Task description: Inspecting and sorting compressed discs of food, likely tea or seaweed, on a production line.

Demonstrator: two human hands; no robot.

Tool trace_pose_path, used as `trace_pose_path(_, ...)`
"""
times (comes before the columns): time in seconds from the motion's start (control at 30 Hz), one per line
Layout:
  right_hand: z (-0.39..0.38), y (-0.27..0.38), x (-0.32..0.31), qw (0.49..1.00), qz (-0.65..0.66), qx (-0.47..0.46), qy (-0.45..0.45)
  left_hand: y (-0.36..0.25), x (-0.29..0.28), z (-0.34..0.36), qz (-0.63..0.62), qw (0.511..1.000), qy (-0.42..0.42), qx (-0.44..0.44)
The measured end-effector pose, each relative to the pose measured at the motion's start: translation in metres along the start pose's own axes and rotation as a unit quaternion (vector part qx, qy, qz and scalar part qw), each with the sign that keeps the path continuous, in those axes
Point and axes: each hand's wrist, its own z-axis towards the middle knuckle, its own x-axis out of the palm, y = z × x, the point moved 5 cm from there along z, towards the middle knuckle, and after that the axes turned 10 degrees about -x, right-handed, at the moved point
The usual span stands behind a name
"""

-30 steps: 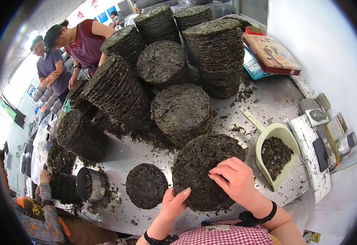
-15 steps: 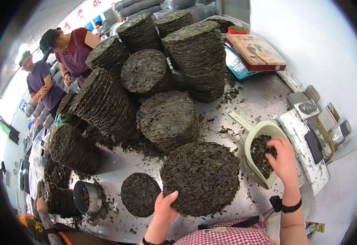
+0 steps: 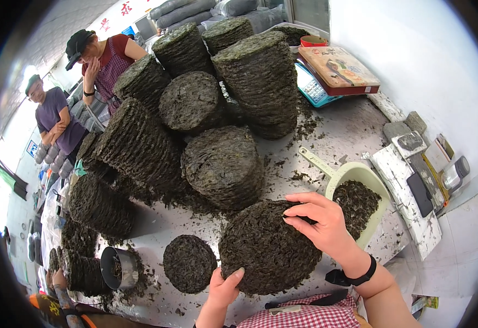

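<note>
In the head view, the large dark disc [image 3: 266,251] lay at the near edge of the bench [image 3: 354,131], toward its right corner. Half a second earlier the right hand [image 3: 329,227] had been over the dustpan [image 3: 370,230]; now it was at the disc's upper right rim, which suggested attention had returned to that surface. Its fingers were curled, the thumb close to them; whether they pinched a shred could not be told. The left hand [image 3: 225,284] gripped the lower left rim as before, thumb on top, fingers hidden.

The dustpan, by the bench's right edge, held loose dark flakes [image 3: 354,202]. Toward the left end, a metal cylinder [image 3: 128,268] lay tipped with some shreds [image 3: 117,268] inside. The red container [image 3: 314,41] at the far edge showed no readable contents.
</note>
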Motion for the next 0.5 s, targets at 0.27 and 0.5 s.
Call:
trace_pose_path(0.27, 0.002, 0.008, 0.001, 0.998, -0.057, -0.027, 0.011, 0.006, -0.001, -0.002, 0.047, 0.999, -0.004, -0.004)
trace_pose_path(0.5, -0.015, -0.019, -0.012, 0.950, 0.258, 0.167, -0.049, 0.008, -0.004, 0.009, 0.011, 1.000, -0.017, -0.021)
